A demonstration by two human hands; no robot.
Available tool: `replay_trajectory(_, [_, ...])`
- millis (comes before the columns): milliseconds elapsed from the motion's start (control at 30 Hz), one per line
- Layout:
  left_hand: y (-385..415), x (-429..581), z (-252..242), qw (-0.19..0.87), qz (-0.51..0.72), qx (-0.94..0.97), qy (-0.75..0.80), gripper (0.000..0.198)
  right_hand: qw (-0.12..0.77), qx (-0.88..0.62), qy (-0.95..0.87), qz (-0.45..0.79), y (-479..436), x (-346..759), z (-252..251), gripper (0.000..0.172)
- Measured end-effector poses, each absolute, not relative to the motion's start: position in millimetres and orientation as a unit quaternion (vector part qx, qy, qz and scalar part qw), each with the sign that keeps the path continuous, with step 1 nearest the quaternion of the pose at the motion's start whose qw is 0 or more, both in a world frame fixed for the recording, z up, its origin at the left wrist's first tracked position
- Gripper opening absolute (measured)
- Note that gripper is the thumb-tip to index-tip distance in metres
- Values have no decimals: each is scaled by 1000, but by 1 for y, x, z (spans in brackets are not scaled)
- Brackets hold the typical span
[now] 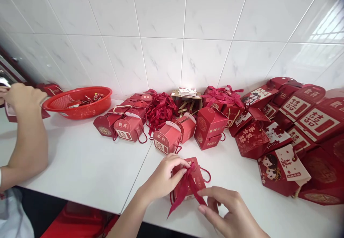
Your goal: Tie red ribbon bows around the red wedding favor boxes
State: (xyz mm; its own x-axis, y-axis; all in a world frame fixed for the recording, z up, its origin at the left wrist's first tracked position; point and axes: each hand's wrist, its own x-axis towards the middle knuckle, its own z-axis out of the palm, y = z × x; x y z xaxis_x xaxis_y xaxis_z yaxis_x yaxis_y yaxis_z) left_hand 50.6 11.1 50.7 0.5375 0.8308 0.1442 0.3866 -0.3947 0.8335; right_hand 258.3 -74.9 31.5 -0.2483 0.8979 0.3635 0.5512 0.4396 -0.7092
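Note:
A small red gift box with a rope handle sits on the table in front of me. A dark red ribbon is tied on its top, its tails hanging toward me. My left hand rests at the box's left side, thumb and forefinger closed on the ribbon by the knot. To the right, my right hand has thumb and forefinger at the other ribbon tail, with the tail between them. The lower front of the box is partly hidden by the ribbon and fingers.
Behind stand several red boxes, a heap of loose ribbons and an open carton. More boxes are piled at right. A red plastic basket holds wrapped sweets. Another person's arm is at far left.

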Motion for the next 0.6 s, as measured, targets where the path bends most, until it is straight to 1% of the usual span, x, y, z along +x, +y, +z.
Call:
replay_trajectory(33, [12, 50, 51, 388, 280, 790, 382, 19, 374, -475, -762, 234, -70, 259, 36, 17])
replay_trajectory(133, [12, 49, 52, 381, 269, 801, 376, 17, 367, -453, -786, 205, -46, 263, 43, 37])
replay_trajectory(200, [12, 47, 51, 374, 263, 804, 379, 16, 341, -408, -825, 192, -28, 266, 44, 44])
replay_trajectory(367, [12, 44, 50, 335, 242, 820, 397, 9, 295, -338, -878, 168, -6, 268, 39, 37])
replay_trajectory(433, [15, 44, 52, 319, 227, 830, 397, 8, 282, -319, -890, 165, -6, 269, 37, 36])
replay_trajectory(600, [25, 44, 62, 301, 177, 854, 385, 11, 271, -290, -892, 215, -9, 268, 34, 32])
